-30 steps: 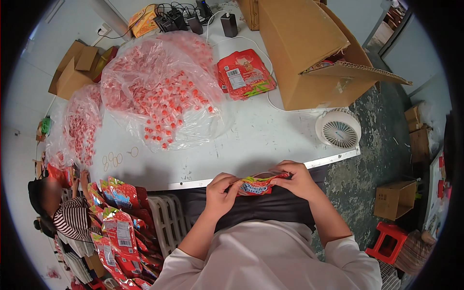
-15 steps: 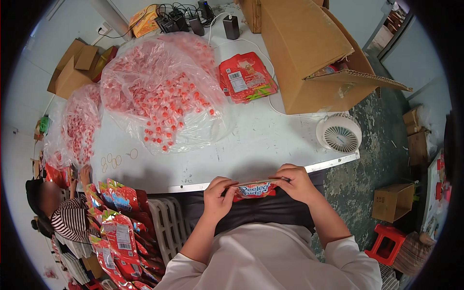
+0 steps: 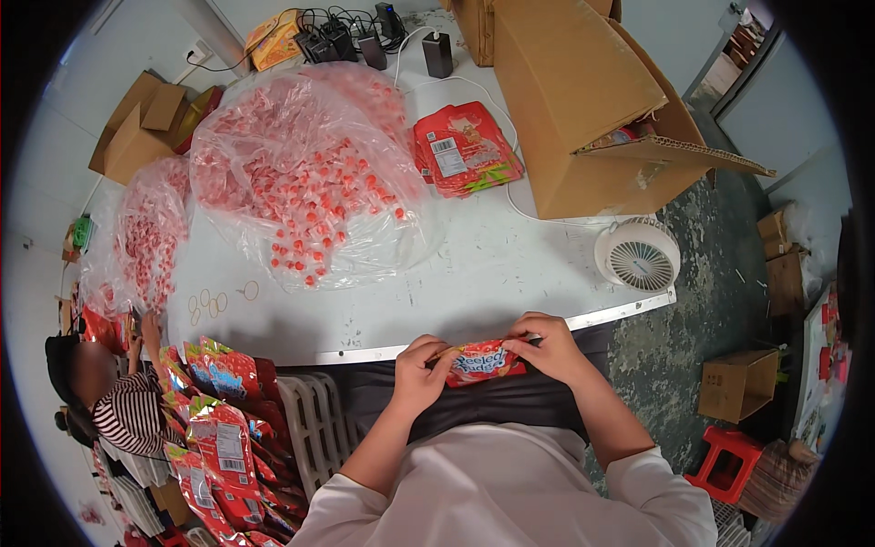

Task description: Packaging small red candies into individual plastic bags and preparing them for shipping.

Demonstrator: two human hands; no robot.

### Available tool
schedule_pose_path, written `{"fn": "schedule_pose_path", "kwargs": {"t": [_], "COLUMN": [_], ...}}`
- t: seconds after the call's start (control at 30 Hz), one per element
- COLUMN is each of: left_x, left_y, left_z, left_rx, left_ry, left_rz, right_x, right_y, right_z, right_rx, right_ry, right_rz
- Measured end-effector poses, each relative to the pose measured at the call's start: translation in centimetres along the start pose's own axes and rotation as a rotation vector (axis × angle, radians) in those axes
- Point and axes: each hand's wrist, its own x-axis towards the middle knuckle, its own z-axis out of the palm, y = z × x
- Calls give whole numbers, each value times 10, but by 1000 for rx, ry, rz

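A red printed candy pouch (image 3: 485,364) is stretched between my two hands over my lap, just off the table's front edge. My left hand (image 3: 422,372) pinches its left top corner with thumb and fingers. At the right top corner, my right hand (image 3: 550,350) grips it the same way. The pouch front faces up toward me, and its lower part shows below my fingers. Whether anything is inside it, I cannot tell. To my left, several filled red pouches (image 3: 223,438) stand packed in a white plastic crate (image 3: 314,415).
On the white table (image 3: 510,264) lie a clear bag of red-and-white wrapped candies (image 3: 310,182), flat red pouches (image 3: 465,150), rubber bands (image 3: 216,304) and a white fan (image 3: 641,255). A big open carton (image 3: 583,118) stands at right. A co-worker in stripes (image 3: 137,410) is at far left.
The pouch has tilted so that more of its printed front shows. My hands have drawn closer together, with the fingers shifted into a pinch at its top corners.
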Motion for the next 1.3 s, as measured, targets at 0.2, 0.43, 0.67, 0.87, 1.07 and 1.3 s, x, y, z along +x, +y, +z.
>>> {"fn": "schedule_pose_path", "kwargs": {"t": [0.2, 0.43, 0.67, 0.87, 1.07, 1.3], "left_x": [1, 9, 18, 11, 9, 11], "left_y": [-1, 9, 24, 26, 33, 35], "left_z": [2, -12, -18, -4, -2, 1], "left_rx": [50, 88, 404, 521, 604, 734], "left_ry": [-9, -137, -324, -344, -381, -389], "left_rz": [72, 132, 288, 408, 403, 443], "right_x": [8, -1, -4, -4, -2, -8], "right_y": [0, -1, -20, -31, -24, -25], "right_z": [2, 13, 9, 22, 27, 38], "right_rx": [-121, -119, -293, -765, -790, -760], "right_ry": [-107, -44, -149, -236, -269, -211], "right_rz": [-72, -93, -155, -213, -305, -351]}}
